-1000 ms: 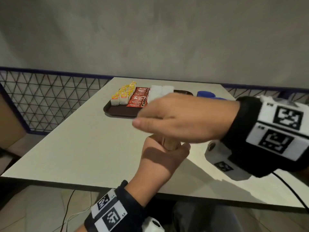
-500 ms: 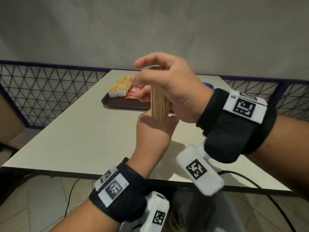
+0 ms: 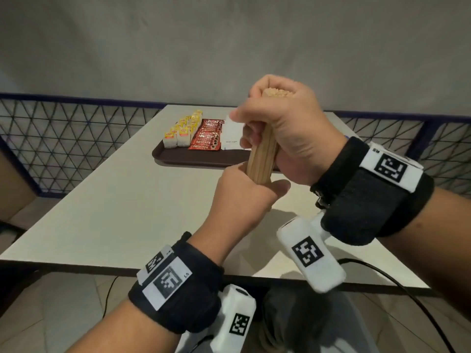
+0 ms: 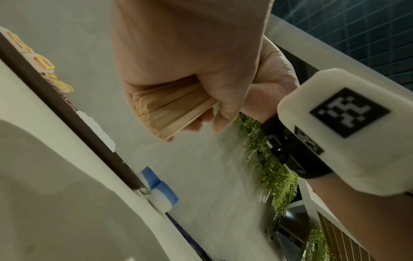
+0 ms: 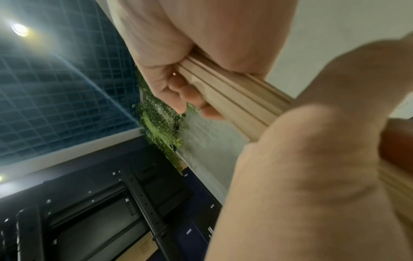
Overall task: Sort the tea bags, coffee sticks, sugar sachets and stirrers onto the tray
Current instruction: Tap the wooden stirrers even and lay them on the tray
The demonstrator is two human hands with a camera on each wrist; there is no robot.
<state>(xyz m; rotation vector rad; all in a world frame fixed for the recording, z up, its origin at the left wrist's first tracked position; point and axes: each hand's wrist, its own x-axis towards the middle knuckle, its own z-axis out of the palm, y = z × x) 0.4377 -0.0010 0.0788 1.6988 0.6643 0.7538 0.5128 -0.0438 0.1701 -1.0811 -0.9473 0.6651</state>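
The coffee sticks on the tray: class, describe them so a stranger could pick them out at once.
Start at the pale table and find the dark brown tray towards its far end. Three groups lie on it side by side; the coffee sticks are the middle one. They alone are red sachets, between the yellow-tagged tea bags and the plain white sugar sachets.

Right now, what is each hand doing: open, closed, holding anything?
Left hand: closed round the lower end of the bundle of flat wooden stirrers.
Right hand: closed round the same bundle's upper part.
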